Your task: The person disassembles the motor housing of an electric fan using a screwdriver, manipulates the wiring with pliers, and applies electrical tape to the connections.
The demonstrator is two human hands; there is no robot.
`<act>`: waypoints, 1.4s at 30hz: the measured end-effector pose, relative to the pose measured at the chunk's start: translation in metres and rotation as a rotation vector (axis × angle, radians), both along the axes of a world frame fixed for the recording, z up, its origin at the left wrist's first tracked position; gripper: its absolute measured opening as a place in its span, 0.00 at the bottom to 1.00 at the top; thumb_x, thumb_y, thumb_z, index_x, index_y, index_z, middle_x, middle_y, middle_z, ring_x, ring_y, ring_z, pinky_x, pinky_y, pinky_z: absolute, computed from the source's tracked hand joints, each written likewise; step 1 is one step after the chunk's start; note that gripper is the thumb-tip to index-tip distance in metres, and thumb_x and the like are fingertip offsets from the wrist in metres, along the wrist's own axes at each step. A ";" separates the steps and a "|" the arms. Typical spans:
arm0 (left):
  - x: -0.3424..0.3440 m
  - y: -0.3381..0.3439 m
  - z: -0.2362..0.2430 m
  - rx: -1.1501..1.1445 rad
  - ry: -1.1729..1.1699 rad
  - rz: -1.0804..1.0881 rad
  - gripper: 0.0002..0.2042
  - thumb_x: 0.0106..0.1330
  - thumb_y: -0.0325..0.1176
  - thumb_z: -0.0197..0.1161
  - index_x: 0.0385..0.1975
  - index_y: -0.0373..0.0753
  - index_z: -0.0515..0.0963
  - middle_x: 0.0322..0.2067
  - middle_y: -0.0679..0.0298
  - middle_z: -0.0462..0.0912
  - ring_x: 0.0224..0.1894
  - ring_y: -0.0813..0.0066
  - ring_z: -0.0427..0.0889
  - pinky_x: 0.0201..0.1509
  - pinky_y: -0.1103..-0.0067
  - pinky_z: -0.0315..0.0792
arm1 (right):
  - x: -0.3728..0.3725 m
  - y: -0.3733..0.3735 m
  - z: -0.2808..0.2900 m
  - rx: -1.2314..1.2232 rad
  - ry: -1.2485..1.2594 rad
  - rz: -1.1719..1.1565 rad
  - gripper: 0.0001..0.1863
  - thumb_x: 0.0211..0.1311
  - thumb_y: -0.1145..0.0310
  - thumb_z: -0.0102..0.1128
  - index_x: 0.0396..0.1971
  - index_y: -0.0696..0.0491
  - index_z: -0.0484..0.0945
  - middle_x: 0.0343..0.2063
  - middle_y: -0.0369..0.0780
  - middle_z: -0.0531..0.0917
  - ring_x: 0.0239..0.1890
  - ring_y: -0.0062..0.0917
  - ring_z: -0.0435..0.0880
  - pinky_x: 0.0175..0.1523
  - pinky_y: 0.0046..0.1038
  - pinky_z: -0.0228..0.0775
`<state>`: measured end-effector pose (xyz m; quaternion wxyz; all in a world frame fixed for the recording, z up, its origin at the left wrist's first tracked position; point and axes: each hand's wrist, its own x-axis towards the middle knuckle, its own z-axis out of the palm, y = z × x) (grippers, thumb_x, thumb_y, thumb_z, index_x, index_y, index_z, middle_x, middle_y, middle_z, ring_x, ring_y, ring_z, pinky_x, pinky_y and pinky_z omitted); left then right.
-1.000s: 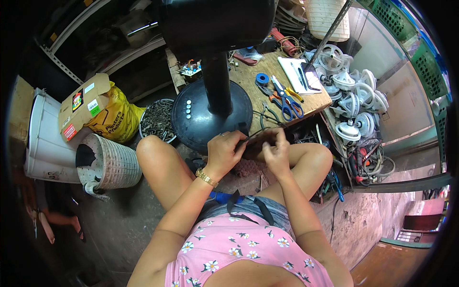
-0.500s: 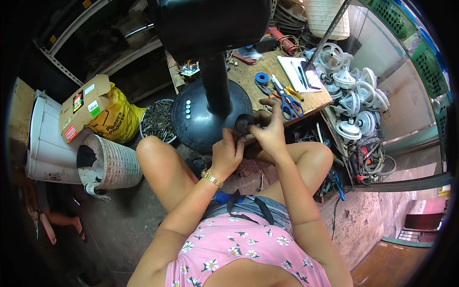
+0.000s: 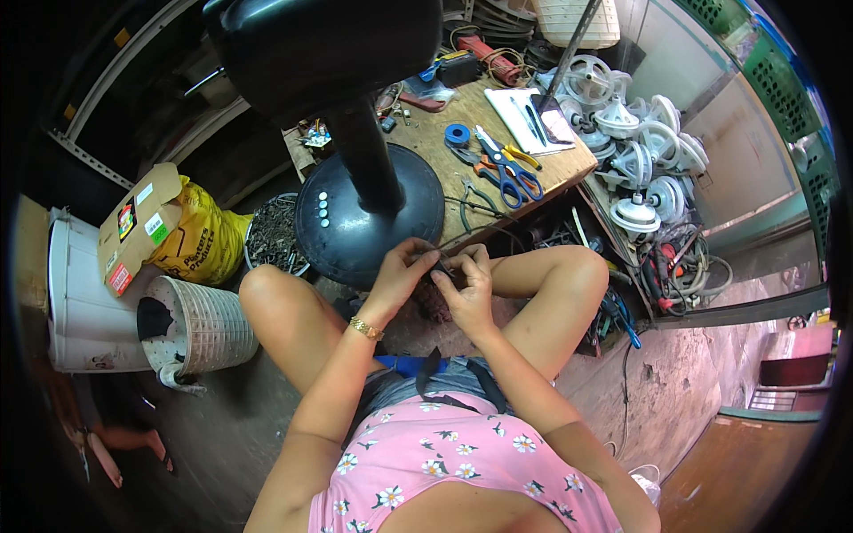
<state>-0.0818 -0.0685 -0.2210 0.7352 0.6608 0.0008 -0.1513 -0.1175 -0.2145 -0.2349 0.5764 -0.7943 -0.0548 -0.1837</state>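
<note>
While left hand [image 3: 402, 277] and right hand [image 3: 466, 289] pinch a dark piece [image 3: 439, 265] (long axis unclear), black cord [image 3: 473, 231] arcs rightward beyond

the black base [image 3: 413, 210] is glossy and smooth; the bench [image 3: 569, 164] is worn, matt wood. the scissors [image 3: 504, 163] pair bright metal blades with smooth plastic handles. the wristband [image 3: 365, 330] looks like polished metal (the dark piece [image 3: 438, 266] in the fingers [image 3: 423, 260] is too small to judge). the carton [image 3: 160, 195] is matt cardboard, the yellow bag [image 3: 209, 233] creased, shiny plastic, the pink top [image 3: 400, 449] printed cloth.
</note>
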 end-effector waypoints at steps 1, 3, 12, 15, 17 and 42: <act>0.001 0.001 0.003 -0.003 0.047 -0.020 0.07 0.70 0.32 0.58 0.42 0.38 0.76 0.23 0.75 0.74 0.21 0.92 0.69 0.23 0.91 0.60 | 0.001 0.001 0.001 -0.010 -0.051 -0.010 0.12 0.51 0.68 0.71 0.30 0.58 0.78 0.34 0.42 0.75 0.44 0.35 0.74 0.48 0.32 0.67; 0.005 0.010 0.011 -0.009 0.142 -0.057 0.07 0.70 0.34 0.60 0.41 0.38 0.76 0.24 0.74 0.75 0.23 0.93 0.69 0.24 0.92 0.61 | 0.002 0.001 -0.010 0.101 -0.025 0.080 0.12 0.52 0.68 0.70 0.28 0.58 0.76 0.33 0.41 0.74 0.42 0.33 0.74 0.46 0.31 0.66; -0.004 0.000 -0.013 0.773 -0.695 0.064 0.07 0.66 0.33 0.59 0.35 0.36 0.77 0.32 0.56 0.79 0.33 0.56 0.78 0.36 0.67 0.71 | 0.005 -0.001 -0.028 0.481 0.303 0.182 0.19 0.50 0.68 0.70 0.35 0.57 0.68 0.32 0.40 0.75 0.37 0.22 0.73 0.44 0.25 0.68; -0.002 -0.011 -0.004 0.810 -0.616 -0.017 0.07 0.67 0.33 0.57 0.37 0.35 0.73 0.39 0.53 0.75 0.41 0.47 0.77 0.41 0.62 0.71 | 0.012 -0.011 -0.034 0.320 0.278 0.235 0.22 0.50 0.68 0.68 0.41 0.59 0.67 0.32 0.40 0.74 0.37 0.24 0.73 0.44 0.27 0.68; 0.001 -0.016 -0.006 0.817 -0.591 -0.046 0.07 0.68 0.32 0.55 0.38 0.36 0.70 0.39 0.52 0.74 0.41 0.45 0.77 0.41 0.59 0.71 | 0.015 -0.016 -0.028 0.081 0.397 0.285 0.27 0.51 0.68 0.67 0.48 0.62 0.66 0.36 0.46 0.75 0.40 0.34 0.77 0.47 0.32 0.69; 0.077 -0.069 0.018 0.685 -0.544 0.267 0.26 0.69 0.50 0.53 0.17 0.32 0.78 0.16 0.46 0.76 0.22 0.45 0.78 0.27 0.61 0.69 | 0.022 -0.026 0.027 -0.040 0.145 0.111 0.21 0.51 0.60 0.57 0.43 0.56 0.79 0.28 0.53 0.81 0.30 0.45 0.82 0.39 0.37 0.71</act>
